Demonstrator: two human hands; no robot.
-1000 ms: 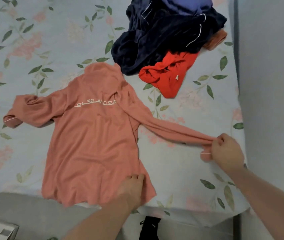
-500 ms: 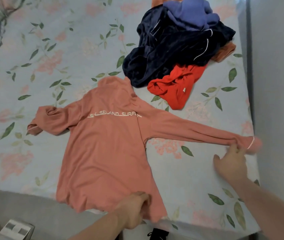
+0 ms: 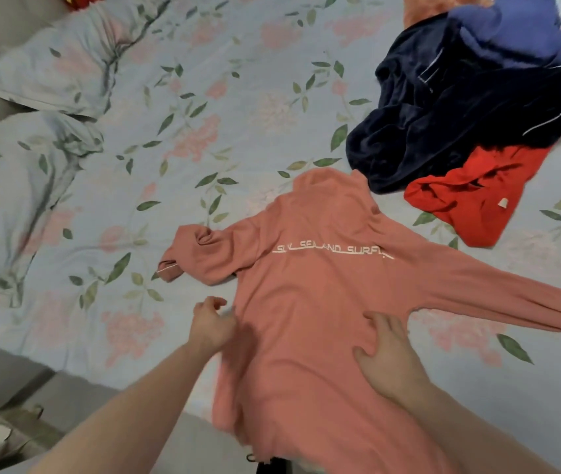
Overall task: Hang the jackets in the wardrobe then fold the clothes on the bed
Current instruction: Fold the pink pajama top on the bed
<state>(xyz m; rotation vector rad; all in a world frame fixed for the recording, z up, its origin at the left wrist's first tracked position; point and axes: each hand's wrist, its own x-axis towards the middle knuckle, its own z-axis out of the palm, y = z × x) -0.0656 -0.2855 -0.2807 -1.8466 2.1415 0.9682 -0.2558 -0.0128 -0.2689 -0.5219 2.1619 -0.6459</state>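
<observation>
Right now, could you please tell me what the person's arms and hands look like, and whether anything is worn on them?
Both forearms are bare up to the frame's edge: no sleeves show. The left hand and right hand wear no gloves, and no watch, bracelet or ring is visible on either.

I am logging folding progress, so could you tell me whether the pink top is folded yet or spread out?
Spread out. The pink top lies flat, back up, one sleeve stretched sideways; the right hand rests on it.
</observation>
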